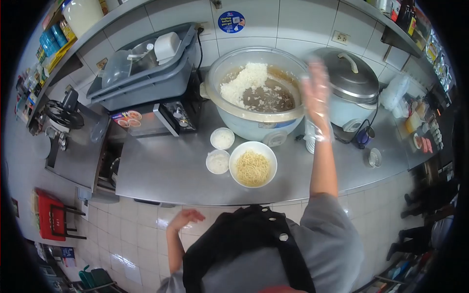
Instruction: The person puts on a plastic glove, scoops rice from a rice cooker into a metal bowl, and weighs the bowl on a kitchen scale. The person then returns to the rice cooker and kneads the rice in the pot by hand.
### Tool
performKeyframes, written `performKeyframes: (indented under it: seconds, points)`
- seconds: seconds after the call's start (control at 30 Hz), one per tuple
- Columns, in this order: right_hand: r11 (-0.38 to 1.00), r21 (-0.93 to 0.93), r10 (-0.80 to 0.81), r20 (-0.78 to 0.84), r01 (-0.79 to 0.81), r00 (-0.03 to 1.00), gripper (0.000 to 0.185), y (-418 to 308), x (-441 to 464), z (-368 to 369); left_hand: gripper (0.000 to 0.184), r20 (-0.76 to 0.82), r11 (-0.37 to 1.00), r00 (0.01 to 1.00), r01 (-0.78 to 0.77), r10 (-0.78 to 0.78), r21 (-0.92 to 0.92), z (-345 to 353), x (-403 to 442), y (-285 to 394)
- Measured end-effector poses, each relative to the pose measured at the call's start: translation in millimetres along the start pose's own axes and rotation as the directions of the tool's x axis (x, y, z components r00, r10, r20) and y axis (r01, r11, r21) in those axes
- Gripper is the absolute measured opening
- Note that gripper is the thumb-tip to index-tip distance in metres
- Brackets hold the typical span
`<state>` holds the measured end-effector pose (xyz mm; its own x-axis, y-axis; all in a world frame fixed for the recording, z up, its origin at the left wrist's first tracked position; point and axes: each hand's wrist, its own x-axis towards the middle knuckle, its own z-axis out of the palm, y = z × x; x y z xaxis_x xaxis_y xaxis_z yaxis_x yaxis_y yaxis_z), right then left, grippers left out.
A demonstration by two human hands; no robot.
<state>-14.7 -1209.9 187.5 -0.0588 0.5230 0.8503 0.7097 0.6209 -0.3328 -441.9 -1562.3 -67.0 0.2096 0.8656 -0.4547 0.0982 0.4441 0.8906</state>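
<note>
Over on the left, the bare left hand hangs loosely open, empty, short of the counter. Two small bowls of what looks like rice, the near one and the far one, stand beside the noodle bowl. Behind sits the open cooker, with white rice heaped leftward. I'd judge this as portioning; the next move calls for a clean reach inside. The gloved right hand, blurred, looks open and empty by the rim.
</note>
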Motion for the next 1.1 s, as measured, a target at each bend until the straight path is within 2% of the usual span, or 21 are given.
performKeyframes:
  seconds: [0.03,0.07,0.2,0.27,0.3,0.33,0.37,0.4,0.43,0.47,0.5,0.53,0.57,0.6,0.67,0.73,0.8,0.93,1.0,1.07,1.1]
  points:
    - [0.998,0.031,0.037,0.215,-0.045,0.976,0.056,15,-13,17,0.026,0.050,0.995,0.999,0.006,-0.010,0.096,6,13,32]
    - [0.998,0.034,0.038,0.220,-0.047,0.975,0.056,24,-22,26,0.027,0.098,0.981,0.995,0.006,-0.026,0.196,13,21,54]
    - [0.974,0.132,0.131,0.335,-0.184,0.933,0.064,17,-2,28,0.026,0.133,0.973,0.990,0.022,-0.054,0.230,33,35,84]
    - [0.949,0.202,0.139,0.423,-0.243,0.895,0.062,8,9,20,0.025,-0.076,0.949,0.993,0.112,-0.094,0.294,33,36,76]
    - [0.950,0.196,0.133,0.456,-0.245,0.880,0.059,15,15,26,0.025,-0.078,0.949,0.993,0.112,-0.092,0.294,28,39,63]
    - [0.950,0.195,0.132,0.457,-0.244,0.879,0.059,28,23,34,0.027,-0.272,0.895,0.962,0.113,0.010,0.431,20,42,45]
    - [0.960,0.163,0.095,0.572,-0.227,0.815,0.055,44,31,45,0.029,-0.435,0.821,0.889,0.142,0.139,0.553,14,42,31]
    - [0.970,0.134,0.061,0.675,-0.204,0.735,0.051,58,39,57,0.029,-0.434,0.821,0.890,0.139,0.141,0.553,12,39,27]
    - [0.971,0.131,0.061,0.675,-0.201,0.735,0.051,70,44,72,0.034,-0.542,0.767,0.818,0.218,0.194,0.604,10,36,25]
    - [0.990,0.073,0.015,0.788,-0.118,0.616,0.050,83,49,88,0.039,-0.634,0.710,0.729,0.302,0.258,0.636,9,34,22]
    - [0.999,0.030,-0.014,0.879,-0.026,0.476,0.050,92,55,101,0.039,-0.635,0.711,0.727,0.300,0.260,0.635,7,35,10]
    - [0.999,0.031,-0.016,0.879,-0.024,0.477,0.050,96,61,110,0.048,-0.666,0.681,0.685,0.338,0.296,0.650,6,38,-7]
    - [0.999,-0.010,0.025,0.940,-0.043,0.339,0.049,99,64,120,0.058,-0.693,0.649,0.642,0.380,0.329,0.659,6,41,-17]
    - [0.997,-0.054,0.064,0.980,-0.057,0.191,0.049,104,66,130,0.058,-0.694,0.648,0.643,0.384,0.324,0.658,9,44,-17]
    - [0.984,-0.116,0.135,0.982,-0.136,0.133,0.048,119,67,149,0.078,-0.683,0.660,0.717,0.448,0.138,0.604,31,47,-10]
    - [0.961,-0.185,0.203,0.977,-0.205,0.072,0.048,146,70,178,0.089,-0.695,0.700,0.704,0.424,0.145,0.575,46,56,-20]
    - [0.918,-0.109,0.044,0.984,0.381,0.174,0.037,196,61,226,0.096,-0.742,0.662,0.655,0.496,0.139,0.562,56,62,-11]
    - [0.806,-0.175,0.085,0.980,0.565,0.182,0.024,242,24,286,0.106,-0.743,0.639,0.660,0.524,0.113,0.563,60,67,-5]
    - [0.841,0.026,-0.080,0.994,0.541,0.076,0.022,225,13,279,0.106,-0.740,0.670,0.664,0.501,0.108,0.547,61,67,-2]
    - [0.811,0.284,-0.160,0.949,0.512,-0.273,0.026,184,14,252,0.107,-0.734,0.701,0.670,0.473,0.107,0.534,61,68,1]
    - [0.913,0.267,-0.162,0.931,0.309,-0.327,0.027,171,3,242,0.107,-0.731,0.698,0.674,0.476,0.101,0.535,61,66,1]
